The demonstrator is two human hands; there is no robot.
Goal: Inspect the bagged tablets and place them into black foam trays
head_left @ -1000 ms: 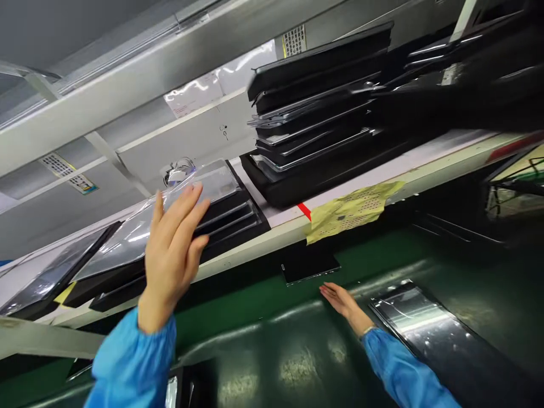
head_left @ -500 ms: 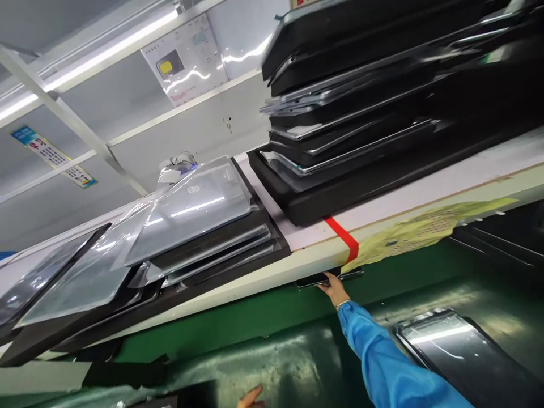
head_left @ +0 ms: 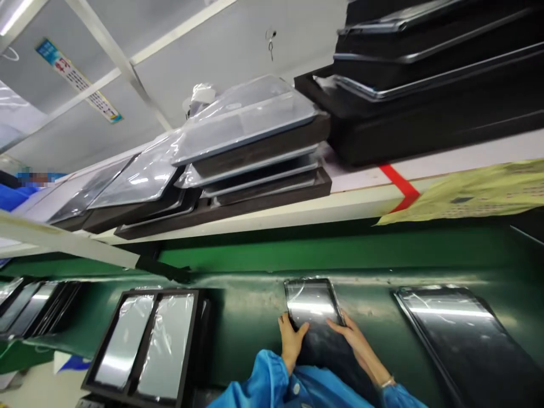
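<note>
A dark, glossy tablet screen (head_left: 314, 306) with a thin bright rim is held low in front of me, over the green worktop. My left hand (head_left: 291, 340) grips its left edge, thumb lying on the face. On the opposite edge is my right hand (head_left: 355, 340), its thumb also resting on the glass. My fingers behind the screen are hidden, and its lower end merges with the dark area near my blue sleeves.
Left of me stands a black tray (head_left: 138, 345) with two film-covered panels. Another large dark panel (head_left: 463, 323) lies at right. Overhead, a white shelf (head_left: 352, 201) carries stacked black trays (head_left: 425, 124) and bagged panels (head_left: 250, 119). A yellow sheet (head_left: 471, 190) hangs from its edge.
My right hand has come down from under the shelf edge, bringing a thin dark screen nearer to me. My left hand now holds it too. The view has shifted left and downward.
</note>
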